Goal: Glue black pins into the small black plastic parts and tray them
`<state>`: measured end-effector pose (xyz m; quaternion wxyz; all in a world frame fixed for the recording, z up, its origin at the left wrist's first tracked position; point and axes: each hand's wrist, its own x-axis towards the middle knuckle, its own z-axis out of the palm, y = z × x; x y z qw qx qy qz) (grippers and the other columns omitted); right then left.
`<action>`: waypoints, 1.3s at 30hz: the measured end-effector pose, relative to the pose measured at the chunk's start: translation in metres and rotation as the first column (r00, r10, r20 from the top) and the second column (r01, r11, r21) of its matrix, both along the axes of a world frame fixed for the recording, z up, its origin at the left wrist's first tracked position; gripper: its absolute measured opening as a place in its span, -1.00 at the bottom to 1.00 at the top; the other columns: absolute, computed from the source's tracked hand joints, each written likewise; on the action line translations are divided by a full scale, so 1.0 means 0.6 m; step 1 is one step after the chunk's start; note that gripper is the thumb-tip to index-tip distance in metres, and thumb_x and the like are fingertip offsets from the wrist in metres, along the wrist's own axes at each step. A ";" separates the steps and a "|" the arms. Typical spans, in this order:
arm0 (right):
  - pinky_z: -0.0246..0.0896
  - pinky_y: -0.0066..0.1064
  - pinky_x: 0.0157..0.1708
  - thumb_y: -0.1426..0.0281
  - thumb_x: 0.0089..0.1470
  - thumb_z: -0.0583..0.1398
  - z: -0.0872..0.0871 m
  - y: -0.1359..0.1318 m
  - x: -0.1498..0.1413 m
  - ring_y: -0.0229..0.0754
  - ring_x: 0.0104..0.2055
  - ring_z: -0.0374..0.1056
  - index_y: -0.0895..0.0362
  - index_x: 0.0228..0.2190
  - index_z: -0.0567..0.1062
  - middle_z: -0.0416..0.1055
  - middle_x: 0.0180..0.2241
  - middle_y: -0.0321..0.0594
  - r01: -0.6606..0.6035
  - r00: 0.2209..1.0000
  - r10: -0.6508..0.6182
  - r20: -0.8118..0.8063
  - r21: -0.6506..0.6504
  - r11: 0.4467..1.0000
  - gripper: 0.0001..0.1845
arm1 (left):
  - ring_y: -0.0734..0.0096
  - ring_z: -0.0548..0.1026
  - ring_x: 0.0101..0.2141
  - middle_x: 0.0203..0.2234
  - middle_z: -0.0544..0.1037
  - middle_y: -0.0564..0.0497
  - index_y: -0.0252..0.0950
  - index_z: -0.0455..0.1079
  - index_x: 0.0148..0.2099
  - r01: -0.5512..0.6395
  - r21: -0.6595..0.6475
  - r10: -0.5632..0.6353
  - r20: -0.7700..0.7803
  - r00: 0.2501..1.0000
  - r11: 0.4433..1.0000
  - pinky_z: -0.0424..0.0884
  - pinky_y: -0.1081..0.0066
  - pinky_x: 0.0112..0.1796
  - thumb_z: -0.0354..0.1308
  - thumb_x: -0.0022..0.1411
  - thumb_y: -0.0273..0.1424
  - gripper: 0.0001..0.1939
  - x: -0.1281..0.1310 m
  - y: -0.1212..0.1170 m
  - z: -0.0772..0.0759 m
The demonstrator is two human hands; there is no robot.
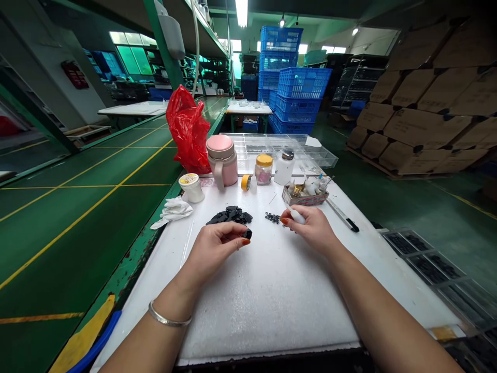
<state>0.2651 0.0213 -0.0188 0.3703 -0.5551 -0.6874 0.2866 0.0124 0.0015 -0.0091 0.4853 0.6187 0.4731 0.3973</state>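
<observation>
Two bare hands sit apart near the middle of the white tabletop (267,305). The left hand (217,251) seems to pinch a small black piece (247,234) at the near side of a heap of black pieces (230,215), so it is the closer hand to that heap. The right hand (312,230) holds a white plastic stick (297,215), its long side pointing left and away, toward a small cluster of dark beads (272,218) just past its fingers. The beads lie between the hands, closer to the right one. Beyond the tabletop's far edge, blue crates (295,77) stand in high stacks, with cardboard boxes (419,119) off to the right.
</observation>
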 end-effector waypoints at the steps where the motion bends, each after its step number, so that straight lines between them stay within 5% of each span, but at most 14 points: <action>1: 0.13 -0.40 -0.38 0.26 0.07 0.22 0.001 -0.001 0.000 -0.21 -0.42 0.28 0.13 -0.43 0.53 0.40 -0.50 -0.30 0.001 1.000 -0.001 -0.002 0.002 1.000 -0.81 | 0.30 0.54 -0.36 -0.38 0.62 -0.07 -0.32 0.58 -0.26 -0.008 -0.009 0.008 -0.003 1.000 1.000 0.47 0.37 -0.27 0.37 -0.01 -0.30 -0.75 0.001 0.000 0.000; 8: 0.13 -0.40 -0.36 0.31 0.06 0.22 0.004 0.000 0.007 -0.19 -0.41 0.33 0.12 -0.44 0.53 0.45 -0.51 -0.29 0.027 1.000 -0.027 0.002 0.095 0.995 -0.85 | 0.26 0.55 -0.32 -0.32 0.62 -0.13 -0.36 0.57 -0.26 -0.077 -0.004 0.077 -0.007 0.997 0.997 0.48 0.35 -0.28 0.36 -0.04 -0.31 -0.72 0.002 0.006 0.003; 15: 0.15 -0.38 -0.45 0.20 0.03 0.25 0.049 -0.009 0.072 -0.18 -0.48 0.26 0.15 -0.39 0.53 0.40 -0.52 -0.24 0.387 0.905 -0.335 -0.264 0.182 0.904 -0.75 | 0.37 0.53 -0.39 -0.38 0.62 -0.03 -0.28 0.57 -0.22 -0.199 0.082 0.187 0.135 0.973 0.977 0.46 0.49 -0.39 0.44 -0.02 -0.29 -0.70 -0.020 -0.005 0.041; 17: 0.13 -0.39 -0.45 0.22 0.03 0.24 0.068 -0.025 0.096 -0.17 -0.45 0.29 0.14 -0.40 0.53 0.42 -0.50 -0.23 0.362 0.929 -0.334 -0.158 0.206 0.909 -0.77 | 0.39 0.54 -0.35 -0.35 0.62 0.01 -0.22 0.58 -0.20 -0.176 0.116 0.151 0.202 0.968 0.977 0.48 0.52 -0.35 0.45 -0.02 -0.31 -0.72 -0.023 -0.012 0.059; 20: 0.07 -0.40 -0.42 0.30 0.03 0.21 0.079 -0.054 0.133 -0.15 -0.40 0.33 0.11 -0.47 0.54 0.47 -0.48 -0.24 0.229 0.938 -0.254 0.236 0.129 0.965 -0.84 | 0.42 0.52 -0.37 -0.37 0.62 0.03 -0.21 0.59 -0.24 -0.114 0.092 0.087 0.254 0.963 0.989 0.46 0.56 -0.37 0.46 -0.02 -0.34 -0.75 -0.017 -0.019 0.084; 23: 0.05 -0.40 -0.42 0.40 -0.01 0.18 0.058 -0.082 0.167 -0.14 -0.40 0.34 0.09 -0.55 0.53 0.49 -0.49 -0.24 0.179 0.860 -0.143 0.491 -0.028 0.983 -0.85 | 0.45 0.50 -0.41 -0.38 0.61 0.00 -0.25 0.59 -0.30 0.012 0.011 -0.014 0.300 0.954 1.000 0.43 0.58 -0.44 0.44 -0.01 -0.35 -0.81 0.001 -0.022 0.098; 31: 0.16 -0.37 -0.33 0.34 0.03 0.19 -0.033 -0.107 0.183 -0.06 -0.31 0.43 0.07 -0.41 0.58 0.56 -0.38 -0.20 0.269 0.833 -0.219 0.508 -0.026 0.963 -0.85 | 0.42 0.49 -0.40 -0.34 0.62 -0.09 -0.31 0.57 -0.26 0.262 -0.054 -0.233 0.319 0.919 0.963 0.39 0.51 -0.42 0.41 0.03 -0.35 -0.79 0.041 -0.002 0.083; 39: 0.14 -0.32 -0.30 0.38 0.07 0.13 -0.037 -0.107 0.168 -0.02 -0.29 0.41 0.08 -0.47 0.51 0.53 -0.37 -0.13 0.227 0.807 -0.193 0.557 0.008 0.974 -0.83 | 0.47 0.53 -0.36 -0.30 0.64 -0.11 -0.27 0.47 0.00 0.320 -0.233 -0.176 0.482 0.858 0.918 0.37 0.56 -0.39 0.40 0.08 -0.32 -0.58 0.036 0.027 0.029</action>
